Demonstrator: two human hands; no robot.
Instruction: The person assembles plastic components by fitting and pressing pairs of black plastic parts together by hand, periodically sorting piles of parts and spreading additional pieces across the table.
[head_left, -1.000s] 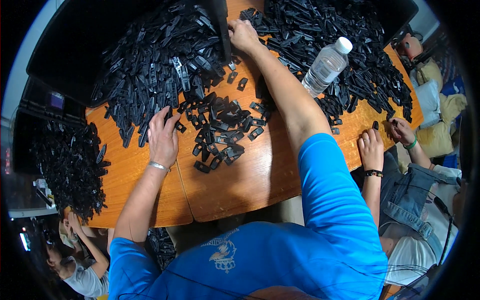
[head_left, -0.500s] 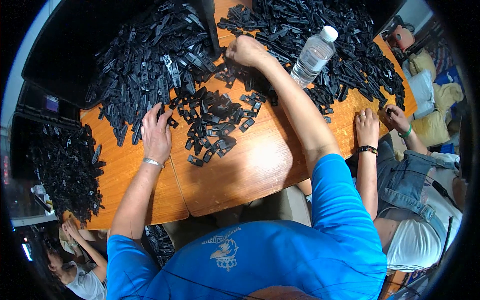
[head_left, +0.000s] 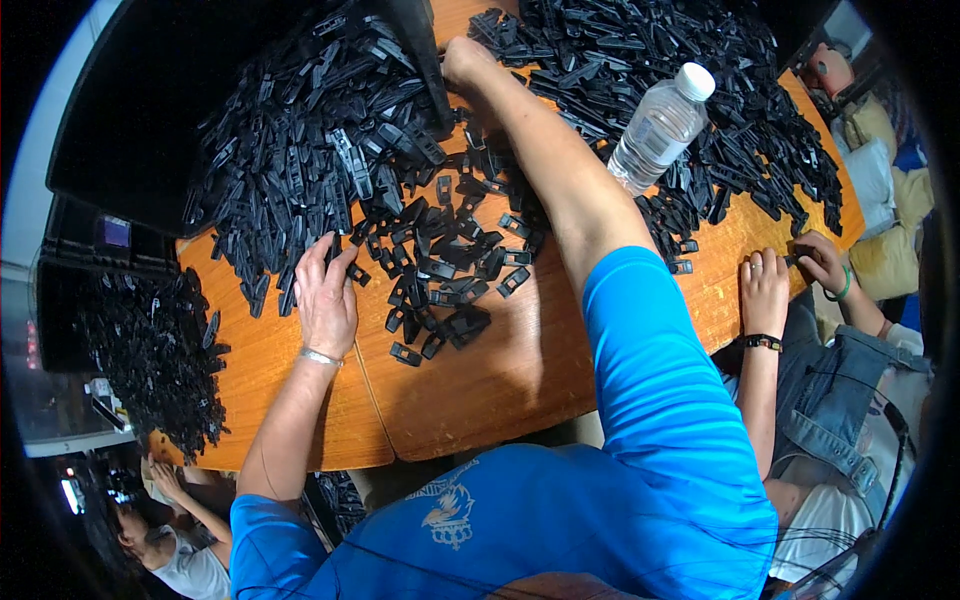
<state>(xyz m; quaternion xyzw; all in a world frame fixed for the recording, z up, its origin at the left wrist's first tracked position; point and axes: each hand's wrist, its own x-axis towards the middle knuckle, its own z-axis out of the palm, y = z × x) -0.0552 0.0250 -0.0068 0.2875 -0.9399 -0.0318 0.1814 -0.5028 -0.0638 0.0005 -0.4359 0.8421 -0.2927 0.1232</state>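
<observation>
My left hand (head_left: 328, 305) lies on the table with its fingers spread, a bracelet at the wrist. Its fingertips touch the near edge of a large heap of long black plastic pieces (head_left: 290, 180), which spills from a black bin. My right hand (head_left: 466, 62) reaches far out beside the side wall of that bin (head_left: 422, 70); its fingers are mostly hidden, so I cannot tell what they hold. Between my arms is a loose cluster of small black plastic clips (head_left: 440, 265), several with a rectangular opening.
A clear plastic bottle (head_left: 662, 128) with a white cap stands right of my right arm, before another black heap (head_left: 740, 130). Further pieces (head_left: 150, 350) spill from a bin at left. A co-worker's hands (head_left: 765, 280) rest at the table's right edge; another person (head_left: 180, 540) sits lower left.
My right hand has moved farther away, from above the small pieces to beside the bin wall. My left hand stays by the heap. The whole view has shifted slightly.
</observation>
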